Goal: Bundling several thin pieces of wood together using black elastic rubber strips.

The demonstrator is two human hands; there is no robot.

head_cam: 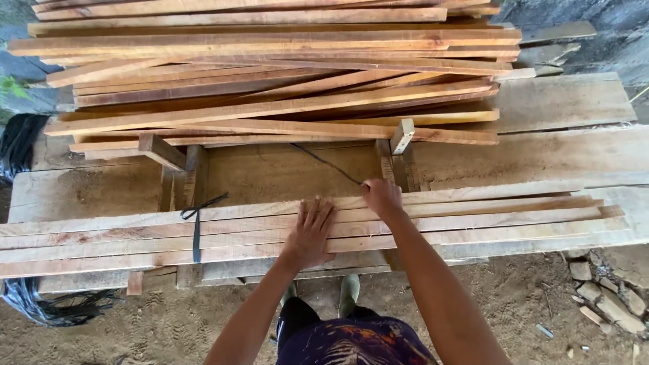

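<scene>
The left hand (309,233) lies flat on the bundle of wooden slats (473,220), fingers (316,211) spread and pressing on the top slats. Just to its right, the right hand (382,196) rests at the bundle's far edge, fingers closed, pinching a black strap (324,162) that runs away toward the loose slat pile (270,74). Another black tie (197,226) wraps the bundle further left, on the plank surface (561,101).

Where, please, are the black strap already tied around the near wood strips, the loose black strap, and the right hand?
Tied black strap (197,233), head view, band across the strips.
Loose black strap (324,164), head view, mid-length.
Right hand (381,197), head view, back of hand.
</scene>
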